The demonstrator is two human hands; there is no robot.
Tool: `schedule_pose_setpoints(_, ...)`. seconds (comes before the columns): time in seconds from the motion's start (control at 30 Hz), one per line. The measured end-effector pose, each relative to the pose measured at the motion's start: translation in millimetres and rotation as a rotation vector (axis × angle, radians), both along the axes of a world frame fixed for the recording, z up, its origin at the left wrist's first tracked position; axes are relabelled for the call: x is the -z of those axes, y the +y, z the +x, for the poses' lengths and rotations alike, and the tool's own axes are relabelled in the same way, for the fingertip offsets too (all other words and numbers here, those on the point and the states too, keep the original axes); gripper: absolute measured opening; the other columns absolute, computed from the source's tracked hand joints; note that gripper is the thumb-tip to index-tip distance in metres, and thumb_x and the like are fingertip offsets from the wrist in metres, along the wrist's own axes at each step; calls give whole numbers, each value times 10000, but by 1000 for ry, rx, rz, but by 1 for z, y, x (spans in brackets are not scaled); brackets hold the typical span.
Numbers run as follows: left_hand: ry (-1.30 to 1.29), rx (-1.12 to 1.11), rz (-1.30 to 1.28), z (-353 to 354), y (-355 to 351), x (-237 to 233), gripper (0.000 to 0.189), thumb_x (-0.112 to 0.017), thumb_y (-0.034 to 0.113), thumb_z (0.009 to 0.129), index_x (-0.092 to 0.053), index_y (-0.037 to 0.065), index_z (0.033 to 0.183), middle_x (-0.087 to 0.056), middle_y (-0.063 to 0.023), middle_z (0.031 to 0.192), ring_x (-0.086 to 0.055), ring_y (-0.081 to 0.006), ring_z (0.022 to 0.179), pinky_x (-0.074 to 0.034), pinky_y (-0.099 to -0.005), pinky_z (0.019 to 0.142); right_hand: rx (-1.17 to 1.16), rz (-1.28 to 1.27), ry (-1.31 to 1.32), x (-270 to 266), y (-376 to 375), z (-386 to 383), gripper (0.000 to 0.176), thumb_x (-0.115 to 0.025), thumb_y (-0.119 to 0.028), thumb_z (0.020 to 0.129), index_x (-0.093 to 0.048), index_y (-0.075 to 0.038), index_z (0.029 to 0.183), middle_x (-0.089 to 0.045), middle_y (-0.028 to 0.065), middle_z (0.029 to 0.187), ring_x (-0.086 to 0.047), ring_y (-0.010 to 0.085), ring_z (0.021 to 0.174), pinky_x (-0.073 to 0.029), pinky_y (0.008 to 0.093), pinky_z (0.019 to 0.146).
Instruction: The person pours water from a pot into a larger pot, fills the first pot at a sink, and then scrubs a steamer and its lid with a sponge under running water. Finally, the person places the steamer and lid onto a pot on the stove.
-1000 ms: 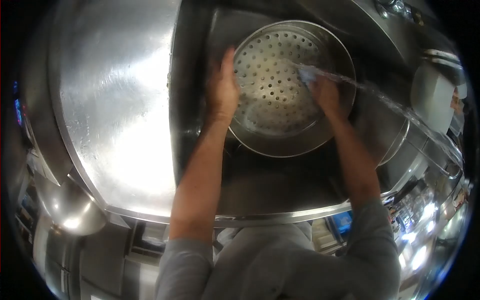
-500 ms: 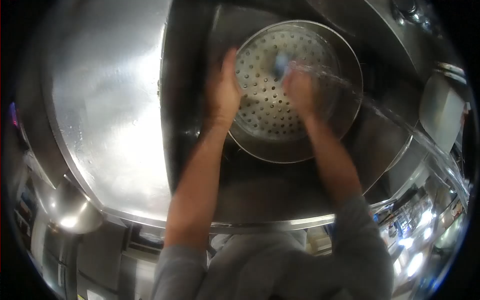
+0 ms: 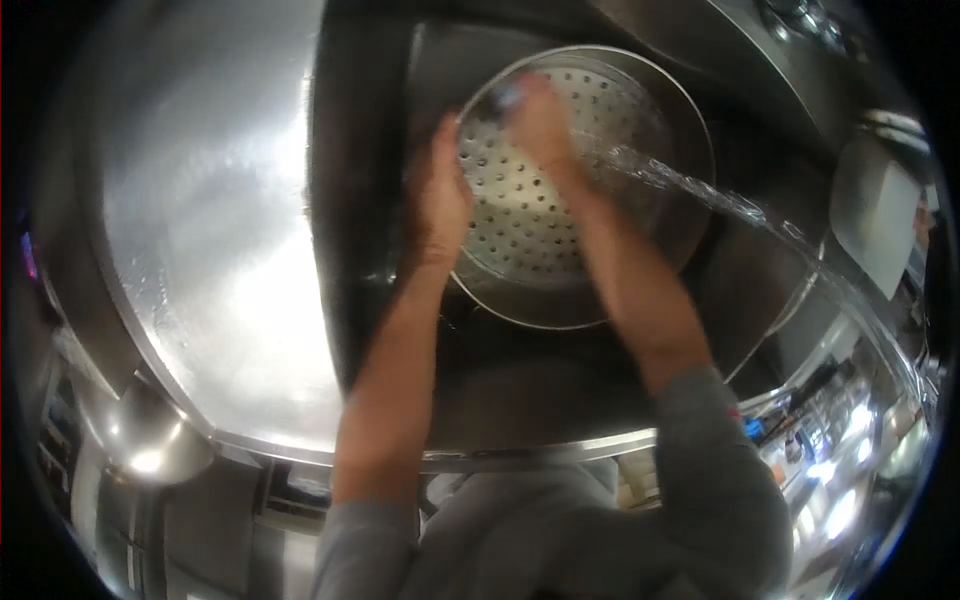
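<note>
In the sink basin, a round metal steamer pan (image 3: 515,215) with a perforated bottom and a thin raised rim faces up at me. My left hand (image 3: 441,205) grips its left rim, thumb along the edge and fingers hidden behind the wall. My right hand (image 3: 540,120) is inside the pan at the upper left, blurred by motion. Its fingers are closed round a small blue-grey pad (image 3: 510,97), pressed near the inner wall. A stream of water (image 3: 700,188) comes in from the right and lands in the pan beside my right wrist.
A wide steel drainboard (image 3: 220,230) lies left of the basin. The sink's front edge (image 3: 540,446) runs below my forearms. On the right stands a pale translucent container (image 3: 875,215). A shiny metal bowl (image 3: 155,435) is at the lower left, below the drainboard.
My right hand with the pad has moved from the pan's middle up and left toward the far rim. My left hand still holds the rim. The whole view has shifted slightly.
</note>
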State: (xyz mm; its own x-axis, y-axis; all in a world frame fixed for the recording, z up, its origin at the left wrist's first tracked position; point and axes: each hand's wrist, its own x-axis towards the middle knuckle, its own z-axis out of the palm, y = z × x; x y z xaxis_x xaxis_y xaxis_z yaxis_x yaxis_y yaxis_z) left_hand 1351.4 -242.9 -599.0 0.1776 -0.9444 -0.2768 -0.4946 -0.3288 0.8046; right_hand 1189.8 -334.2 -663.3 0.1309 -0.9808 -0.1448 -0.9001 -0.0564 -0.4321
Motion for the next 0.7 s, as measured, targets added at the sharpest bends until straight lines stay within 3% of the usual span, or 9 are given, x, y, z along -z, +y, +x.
schedule_pose_setpoints(0.13,-179,55,-113,1,-7,-26,446,-539,40,981,-490,97,1421,-636,-206,1260,-628,-393,1144,-526,-439,947,-246,580,-103,-89,123,31,283,-546,-78,918,-622,-57,1189,-599,244,1198,-570,423,1179,-492,495,982)
schedule_pose_setpoints(0.17,-183,53,-137,2,-6,-29,449,-537,35,980,-490,100,1422,-634,-206,1262,-624,-394,1152,-525,-440,952,-209,490,-94,-15,205,-7,319,-540,-129,930,-630,-110,1234,-602,224,1259,-575,398,1212,-474,490,1029)
schedule_pose_setpoints(0.27,-193,43,-90,2,-3,-32,460,-533,16,974,-490,111,1422,-630,-213,1262,-622,-396,1159,-522,-441,966,-511,481,56,-44,229,-157,356,-600,-108,887,-646,-69,1238,-623,200,1285,-619,375,1164,-490,471,1038)
schedule_pose_setpoints(0.33,-171,35,-105,1,-5,-33,463,-538,16,971,-490,113,1421,-633,-216,1255,-629,-400,1145,-525,-437,967,-493,513,125,-97,151,-213,325,-585,-105,902,-678,-57,1210,-669,195,1199,-634,348,1147,-495,458,1028)
schedule_pose_setpoints(0.37,-161,38,-110,2,-5,-31,463,-538,16,971,-490,113,1421,-633,-216,1255,-629,-400,1145,-525,-437,967,-580,834,763,-131,84,-189,338,-569,-128,925,-654,-57,1244,-665,182,1217,-623,346,1169,-495,449,1027)
schedule_pose_setpoints(0.4,-181,43,-137,4,-3,-27,461,-538,18,972,-489,112,1421,-636,-218,1243,-630,-402,1135,-523,-434,965,-344,305,-11,-34,92,-301,344,-544,-169,955,-633,-70,1272,-654,170,1241,-616,337,1180,-502,441,992)
schedule_pose_setpoints(0.43,-204,48,-161,5,-1,-24,459,-538,20,974,-489,112,1420,-639,-220,1231,-632,-404,1125,-522,-432,963,-238,418,-150,-32,52,-300,309,-525,-202,969,-660,-73,1216,-659,172,1216,-624,347,1147,-506,442,949)
schedule_pose_setpoints(0.5,-183,57,-140,5,-6,-28,464,-537,20,972,-487,115,1423,-639,-219,1234,-630,-403,1126,-521,-430,964,-578,136,478,-145,-8,-202,299,-520,-214,970,-662,-75,1193,-658,162,1216,-631,341,1115,-503,447,928)
schedule_pose_setpoints(0.7,-218,76,-58,7,-4,-32,513,-535,-12,939,-483,120,1432,-639,-205,1257,-632,-400,1121,-522,-447,951,-659,538,696,-87,123,-232,189,-637,-203,830,-751,-53,844,-710,200,999,-682,361,1013,-551,495,870)
